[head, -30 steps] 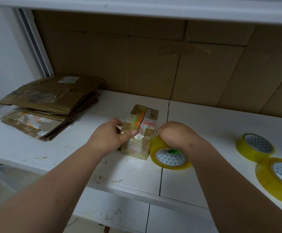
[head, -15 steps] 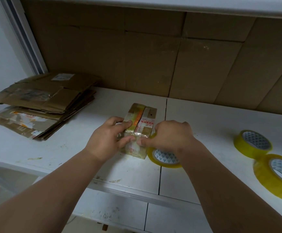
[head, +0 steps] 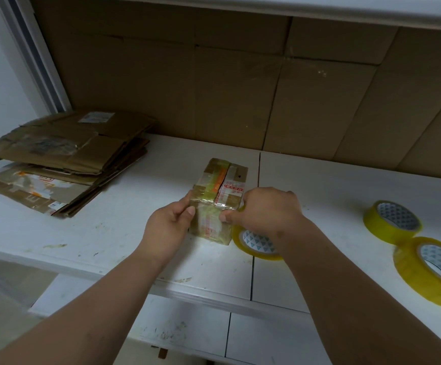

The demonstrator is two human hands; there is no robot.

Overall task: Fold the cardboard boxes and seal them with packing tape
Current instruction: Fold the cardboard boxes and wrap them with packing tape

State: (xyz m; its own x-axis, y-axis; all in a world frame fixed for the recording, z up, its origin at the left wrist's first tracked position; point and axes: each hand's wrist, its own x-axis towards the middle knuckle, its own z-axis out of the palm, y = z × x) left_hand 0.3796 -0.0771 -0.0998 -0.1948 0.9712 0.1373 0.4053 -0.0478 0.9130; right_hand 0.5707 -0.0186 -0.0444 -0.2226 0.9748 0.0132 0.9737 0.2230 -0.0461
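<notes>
Both hands held the box (head: 218, 204) mid-counter (head: 124, 227)
Left grip (head: 168, 227) pinched its left edge; right grip (head: 264, 212) pinched tape at its near top edge, roll (head: 256, 242) touching its right side

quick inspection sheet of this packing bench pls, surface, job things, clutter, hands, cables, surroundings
surface: white table, scuffed and stained, with a seam between two panels.
job's things: small taped box standing on the table; tape roll against its right side; flattened cardboard stack at far left.
clutter: two spare tape rolls at right, touching each other.
hands: left hand grips the box's left near corner; right hand pinches at the tape on the box's near edge, above the roll.
cables: nothing seen.
surroundings: cardboard sheets lining the back wall, white shelf overhead.
</notes>
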